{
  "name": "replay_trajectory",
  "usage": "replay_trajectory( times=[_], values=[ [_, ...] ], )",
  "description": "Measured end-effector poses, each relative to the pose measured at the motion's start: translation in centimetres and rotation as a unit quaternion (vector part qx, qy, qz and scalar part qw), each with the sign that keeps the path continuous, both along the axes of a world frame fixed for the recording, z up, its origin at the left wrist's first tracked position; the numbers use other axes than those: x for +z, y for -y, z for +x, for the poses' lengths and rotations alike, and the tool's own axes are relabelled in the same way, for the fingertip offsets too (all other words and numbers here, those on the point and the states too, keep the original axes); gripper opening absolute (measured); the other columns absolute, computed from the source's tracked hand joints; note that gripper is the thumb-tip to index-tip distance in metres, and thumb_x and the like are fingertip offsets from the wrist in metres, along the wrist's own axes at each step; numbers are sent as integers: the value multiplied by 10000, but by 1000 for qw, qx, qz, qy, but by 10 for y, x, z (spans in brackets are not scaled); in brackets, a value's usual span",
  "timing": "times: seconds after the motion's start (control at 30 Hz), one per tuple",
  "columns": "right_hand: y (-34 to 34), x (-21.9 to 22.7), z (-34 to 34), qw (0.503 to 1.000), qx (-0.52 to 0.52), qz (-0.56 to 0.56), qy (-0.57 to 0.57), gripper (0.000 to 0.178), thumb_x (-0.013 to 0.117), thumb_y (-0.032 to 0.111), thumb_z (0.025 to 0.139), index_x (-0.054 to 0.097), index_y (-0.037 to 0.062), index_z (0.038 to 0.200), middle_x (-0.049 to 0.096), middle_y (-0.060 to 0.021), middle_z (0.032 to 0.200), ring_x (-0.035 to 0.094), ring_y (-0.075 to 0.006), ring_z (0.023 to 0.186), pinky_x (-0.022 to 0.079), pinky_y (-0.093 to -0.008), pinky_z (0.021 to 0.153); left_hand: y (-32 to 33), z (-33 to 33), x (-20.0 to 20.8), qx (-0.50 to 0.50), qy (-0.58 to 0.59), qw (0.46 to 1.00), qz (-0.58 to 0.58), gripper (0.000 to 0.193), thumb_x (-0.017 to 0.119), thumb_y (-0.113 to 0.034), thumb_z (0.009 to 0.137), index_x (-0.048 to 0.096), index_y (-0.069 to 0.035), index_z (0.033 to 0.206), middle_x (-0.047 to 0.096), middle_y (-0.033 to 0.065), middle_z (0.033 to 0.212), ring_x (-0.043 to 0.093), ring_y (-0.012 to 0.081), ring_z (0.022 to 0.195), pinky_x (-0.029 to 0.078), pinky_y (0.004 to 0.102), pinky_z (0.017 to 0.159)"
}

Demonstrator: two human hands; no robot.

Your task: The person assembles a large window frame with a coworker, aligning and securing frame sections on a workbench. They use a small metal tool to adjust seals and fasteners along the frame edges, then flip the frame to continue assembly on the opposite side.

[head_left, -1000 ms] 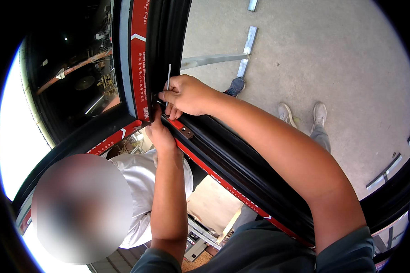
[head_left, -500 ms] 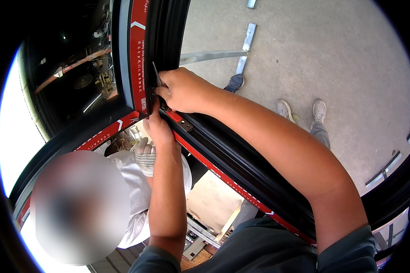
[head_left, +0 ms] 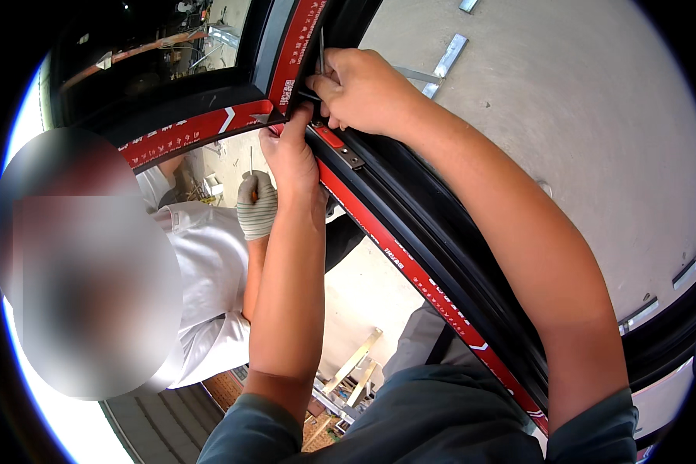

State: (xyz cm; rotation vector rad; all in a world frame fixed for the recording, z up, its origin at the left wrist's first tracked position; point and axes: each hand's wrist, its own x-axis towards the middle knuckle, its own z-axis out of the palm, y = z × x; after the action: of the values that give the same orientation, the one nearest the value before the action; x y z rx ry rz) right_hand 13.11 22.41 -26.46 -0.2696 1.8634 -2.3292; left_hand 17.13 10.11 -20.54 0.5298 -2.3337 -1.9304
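Up at 12 o'clock, my right hand (head_left: 363,89) pinches a thin stiff rod (head_left: 322,46) (slippery-looking, grip low); left hand (head_left: 290,151) presses the frame (head_left: 410,224), fingers flat.

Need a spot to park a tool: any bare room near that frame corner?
Bare concrete floor right of the black frame, metal strips only near its top. Crowded at the corner: left hand, right hand, a co-worker's gloved hand below.

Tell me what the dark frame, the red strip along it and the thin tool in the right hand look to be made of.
Frame: likely metal, dark matte coating, crisp straight profiles. Red strip: probably glossy plastic protective film, printed. Thin tool in the right hand: seemingly steel, slim and grey.
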Motion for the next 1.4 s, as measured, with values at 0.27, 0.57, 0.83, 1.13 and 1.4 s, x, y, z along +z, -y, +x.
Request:
replay_trajectory(
  times=[0.27,0.57,0.83,1.13,1.4],
  values=[
    [-16,23,9,994,48,-88,33,223,533,134,1049,667,-44,1032,654,-99,744,626,-168,580,540,-317,576,8,2,-10,39,-18,999,-21,204,620,-106,902,613,-2,1077,687,96,887,697,178,728,580,310,652],
    [1,8,-3,991,64,-109,55,175,553,112,1035,644,-28,985,633,-62,729,585,-134,552,490,-271,522,16,-5,-13,-15,-58,997,44,241,668,-36,842,547,62,1026,629,119,923,632,176,796,538,346,663],
    [3,-8,-2,999,17,13,-35,195,600,180,1032,658,-5,1052,674,-58,783,618,-98,628,509,-240,590,29,-5,-20,5,-40,999,6,540,727,-131,809,382,94,1157,572,152,1072,558,167,995,486,329,873],
    [5,-5,0,996,39,-81,20,160,605,175,1022,641,20,1010,694,-38,819,609,-63,647,455,-198,577,15,-2,-18,14,-75,997,-24,175,618,-79,870,619,20,1015,669,89,849,669,172,720,563,319,646],
    [2,6,-1,977,13,-164,137,219,590,154,995,643,-50,1057,709,-111,755,642,-124,580,510,-266,559,7,-2,-9,39,-24,999,-16,174,627,-84,884,602,7,1031,663,78,904,651,153,776,539,299,687]
  ],
)
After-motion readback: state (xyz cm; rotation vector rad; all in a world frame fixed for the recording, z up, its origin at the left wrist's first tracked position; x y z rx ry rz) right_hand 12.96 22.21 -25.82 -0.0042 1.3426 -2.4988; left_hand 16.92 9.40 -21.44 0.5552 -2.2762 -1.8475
